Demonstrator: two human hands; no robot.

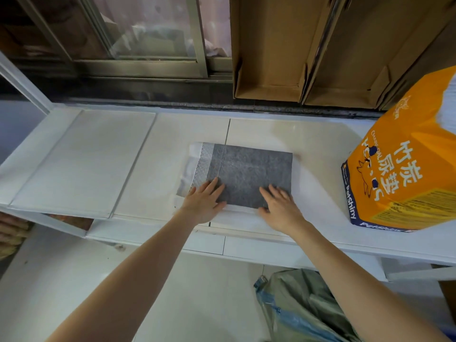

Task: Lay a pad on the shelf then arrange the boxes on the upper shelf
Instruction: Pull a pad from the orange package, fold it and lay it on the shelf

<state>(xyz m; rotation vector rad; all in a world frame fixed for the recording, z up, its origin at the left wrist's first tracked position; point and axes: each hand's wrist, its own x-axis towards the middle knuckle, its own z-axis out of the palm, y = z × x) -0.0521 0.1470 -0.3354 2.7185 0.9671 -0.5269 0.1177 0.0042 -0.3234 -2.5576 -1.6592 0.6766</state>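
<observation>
A folded grey pad [249, 169] with white edges lies on the white shelf [158, 169], near its front middle. My left hand [203, 202] rests flat on the pad's near left corner, fingers spread. My right hand [280, 208] lies flat on its near right corner. Neither hand grips anything. Two open cardboard boxes [269, 58] [350, 70] stand against the back at the upper right, beyond the shelf.
An orange pack of pads [404, 169] stands on the shelf's right end. A white pad [81, 161] covers the shelf's left part. A window [138, 38] is behind. A green-blue bag [303, 309] lies on the floor below, right.
</observation>
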